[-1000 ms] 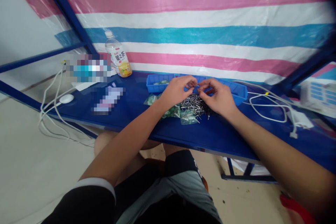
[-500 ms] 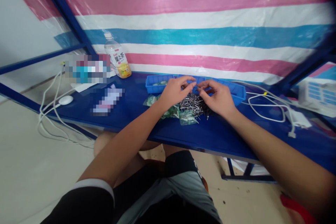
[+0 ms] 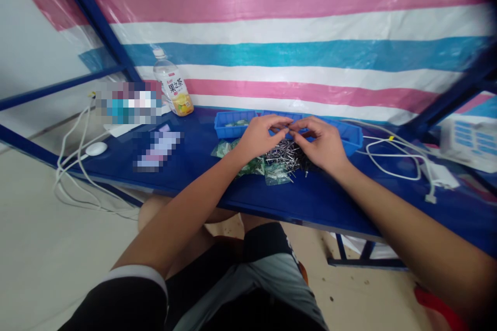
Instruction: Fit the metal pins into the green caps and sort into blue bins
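Above a pile of thin metal pins (image 3: 283, 154), my left hand (image 3: 261, 135) and my right hand (image 3: 321, 144) meet at the fingertips. Both hands are pinched closed; whatever lies between the fingers is too small to make out. Green-tinted plastic bags (image 3: 278, 174) lie in front of the pile and to its left, partly under my left forearm. Behind my hands stand blue bins; the left bin (image 3: 222, 127) holds something pale green, and the right bin (image 3: 352, 136) is partly hidden by my right hand.
A drink bottle (image 3: 175, 88) stands at the back left near a blurred packet. White cables (image 3: 399, 175) and an adapter (image 3: 442, 176) lie on the right of the blue table (image 3: 194, 165). A white plastic case (image 3: 469, 142) is at the far right.
The fingertips of my two hands have come closer together over the pile. The bins, bags and pins have stayed where they were.
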`<action>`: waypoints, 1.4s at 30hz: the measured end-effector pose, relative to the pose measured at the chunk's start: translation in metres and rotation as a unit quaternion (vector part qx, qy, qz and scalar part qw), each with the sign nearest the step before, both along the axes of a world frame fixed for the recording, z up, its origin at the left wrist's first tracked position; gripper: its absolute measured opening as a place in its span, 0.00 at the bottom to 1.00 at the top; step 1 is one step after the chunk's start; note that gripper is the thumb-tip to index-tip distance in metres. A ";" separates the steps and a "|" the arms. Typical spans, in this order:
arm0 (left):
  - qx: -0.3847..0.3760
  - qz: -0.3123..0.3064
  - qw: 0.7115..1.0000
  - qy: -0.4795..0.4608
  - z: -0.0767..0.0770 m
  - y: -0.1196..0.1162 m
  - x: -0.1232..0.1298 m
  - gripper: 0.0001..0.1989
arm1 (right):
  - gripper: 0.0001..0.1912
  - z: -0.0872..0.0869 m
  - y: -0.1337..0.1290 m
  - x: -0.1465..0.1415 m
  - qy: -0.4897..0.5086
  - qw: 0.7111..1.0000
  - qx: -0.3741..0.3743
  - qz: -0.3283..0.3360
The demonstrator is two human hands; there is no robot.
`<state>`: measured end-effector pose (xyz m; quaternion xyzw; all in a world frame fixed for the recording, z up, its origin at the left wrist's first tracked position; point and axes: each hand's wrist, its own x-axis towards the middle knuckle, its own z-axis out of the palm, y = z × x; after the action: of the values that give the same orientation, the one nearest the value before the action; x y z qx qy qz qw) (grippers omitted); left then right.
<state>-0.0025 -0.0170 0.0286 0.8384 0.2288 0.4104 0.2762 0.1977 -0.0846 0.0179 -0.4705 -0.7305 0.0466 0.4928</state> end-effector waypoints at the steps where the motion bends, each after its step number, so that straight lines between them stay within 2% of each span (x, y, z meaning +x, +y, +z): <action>1: -0.006 0.000 1.000 -0.013 0.000 0.000 0.000 0.15 | 0.05 0.000 0.000 -0.001 0.006 1.000 -0.001 0.000; 10: -0.005 0.034 0.999 -0.033 -0.003 0.004 0.000 0.04 | 0.08 -0.001 -0.002 -0.003 0.016 1.000 -0.021 -0.005; 16: -0.015 0.028 0.999 -0.041 -0.007 0.007 0.001 0.06 | 0.10 -0.003 0.000 -0.002 0.049 0.998 -0.025 -0.020; 25: 0.013 0.031 0.999 -0.027 -0.004 0.006 0.000 0.08 | 0.15 -0.002 -0.001 -0.003 0.058 0.998 -0.030 -0.012; 29: 0.035 0.032 0.999 -0.002 -0.005 0.008 0.000 0.10 | 0.11 0.000 -0.002 -0.003 0.039 0.999 -0.018 -0.011; 32: 0.019 0.030 0.999 -0.001 -0.005 0.007 0.000 0.10 | 0.05 0.000 -0.002 -0.002 0.007 1.000 -0.008 -0.007; 38: 0.013 0.040 0.999 0.004 0.000 0.002 -0.001 0.11 | 0.07 -0.005 0.004 0.003 -0.004 0.999 -0.032 -0.023; 42: 0.018 0.014 1.000 -0.010 -0.002 0.003 0.001 0.10 | 0.09 -0.006 0.004 0.003 0.011 0.999 -0.041 -0.017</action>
<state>-0.0019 -0.0141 0.0261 0.8357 0.2304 0.4268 0.2577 0.2004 -0.0808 0.0118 -0.5022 -0.7145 0.0733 0.4816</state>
